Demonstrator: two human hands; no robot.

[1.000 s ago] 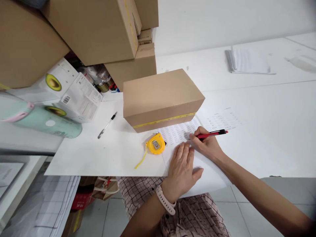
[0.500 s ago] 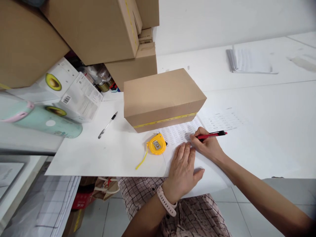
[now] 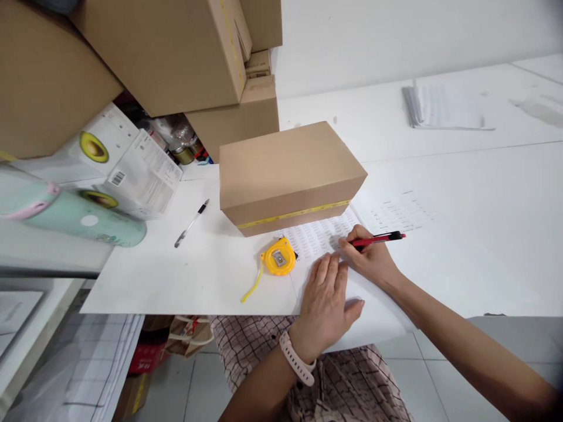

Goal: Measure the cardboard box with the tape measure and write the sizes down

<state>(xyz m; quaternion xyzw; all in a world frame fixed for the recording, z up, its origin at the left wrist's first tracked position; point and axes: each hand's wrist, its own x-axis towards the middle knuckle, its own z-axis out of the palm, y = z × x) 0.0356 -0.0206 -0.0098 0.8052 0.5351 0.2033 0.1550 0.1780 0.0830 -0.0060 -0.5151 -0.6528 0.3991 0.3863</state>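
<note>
My right hand (image 3: 368, 255) is closed around a red and black pen (image 3: 379, 239), its tip end hidden by my fingers low over a printed sheet (image 3: 314, 236). Flat on the paper beside it lies my left hand (image 3: 328, 296), fingers stretched out, holding nothing. A brown cardboard box (image 3: 292, 176) with yellow tape along its side rests partly on the sheet's far part. Left of my left hand sits a yellow tape measure (image 3: 280, 257), a short end of its tape pulled out.
A clear pen with a black grip (image 3: 192, 223) lies on the white table (image 3: 149, 275). At the left are a mint-green bottle (image 3: 101, 220), white avocado-print boxes (image 3: 132, 170) and large stacked cartons (image 3: 162, 53). A stack of papers (image 3: 448, 108) lies at the back right.
Almost nothing differs; the view has shifted very slightly. Both hands, the held pen, the box and the tape measure keep their places.
</note>
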